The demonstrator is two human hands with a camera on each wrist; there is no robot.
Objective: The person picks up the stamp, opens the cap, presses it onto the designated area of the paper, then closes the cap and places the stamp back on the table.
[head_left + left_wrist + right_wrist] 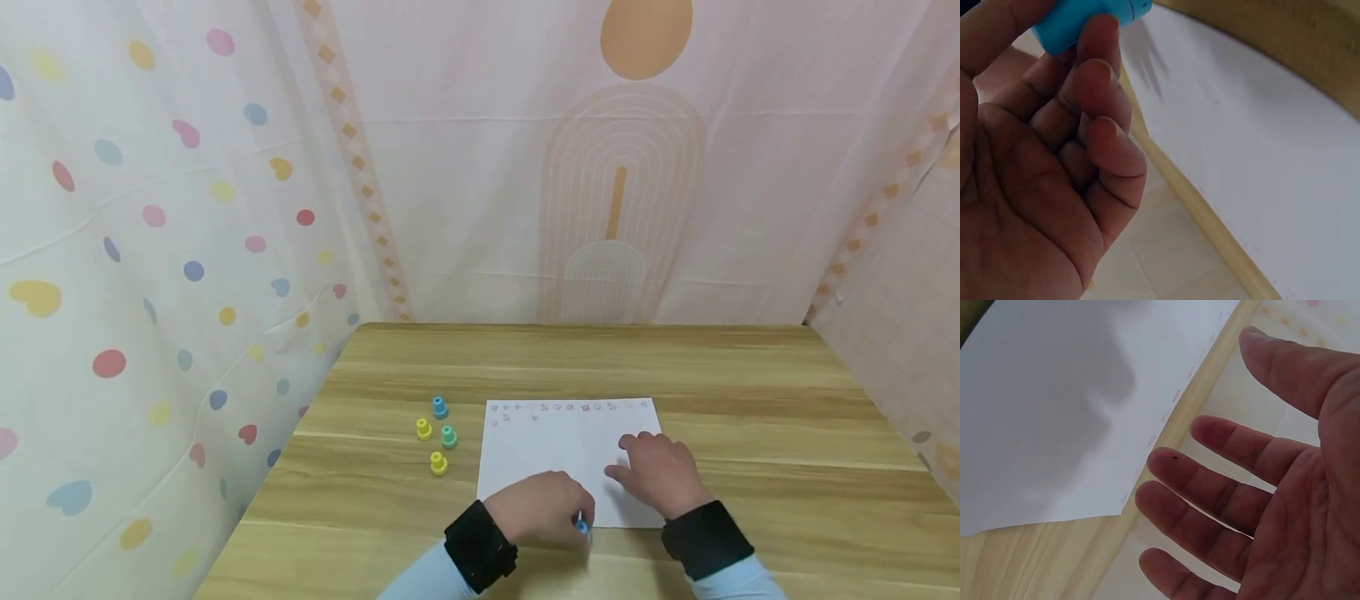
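My left hand [543,510] pinches a small blue stamp [1082,24] between thumb and fingers, just over the near edge of the white paper [547,454]. The left wrist view has the stamp's smooth blue body at the top, above the curled fingers. Hovering over the paper's right side is my right hand [663,475], its fingers spread and loosely bent, holding nothing. Small reddish and purple printed marks [570,407] run along the paper's far edge, with a shorter second row at the left.
Left of the paper stand another blue stamp [440,408], a green stamp [448,438] and two yellow ones, one [423,430] behind the other. Everything lies on a wood-grain table [750,392], with patterned curtains [465,167] behind and to the sides.
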